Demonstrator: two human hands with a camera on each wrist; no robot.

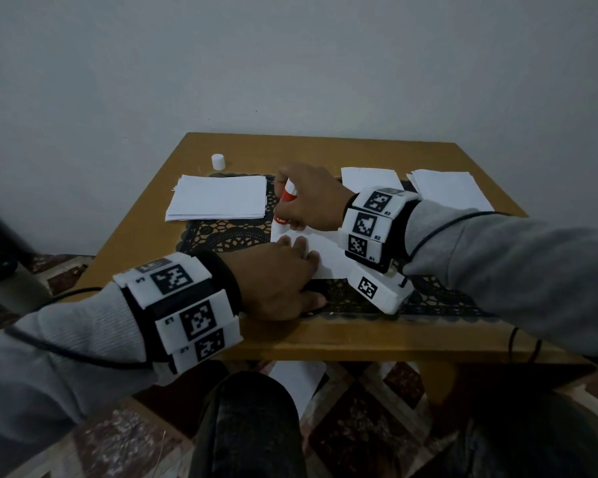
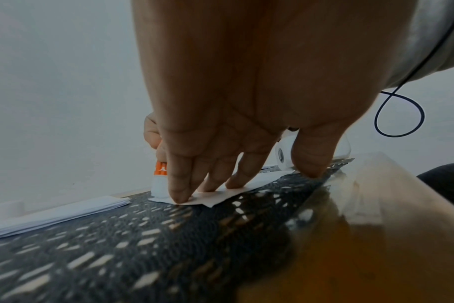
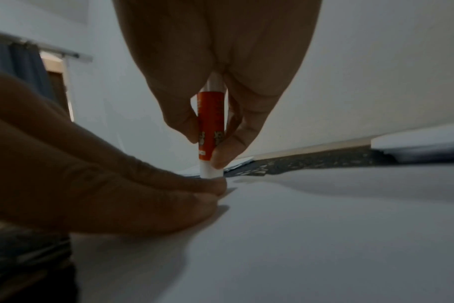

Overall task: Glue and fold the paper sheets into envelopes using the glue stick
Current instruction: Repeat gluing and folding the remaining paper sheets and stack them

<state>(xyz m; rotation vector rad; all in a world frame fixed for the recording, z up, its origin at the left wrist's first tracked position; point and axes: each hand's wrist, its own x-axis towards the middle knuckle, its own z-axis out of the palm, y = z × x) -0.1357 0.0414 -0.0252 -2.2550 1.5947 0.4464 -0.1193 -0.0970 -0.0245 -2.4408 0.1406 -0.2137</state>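
gluing is under way: the glue stick (image 3: 211, 131) is pinched upright by the right hand (image 1: 313, 198) at the sheet (image 1: 328, 257) edge, pinned under flat left hand (image 1: 273, 281) fingers; a steady stroke along the edge is judged next.

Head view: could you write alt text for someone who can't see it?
A right hand holds a red and white glue stick tip-down on a white sheet, while the left hand presses the sheet flat with straight fingers. They work on a dark lace mat on a wooden table, with paper stacks and a white cap behind.
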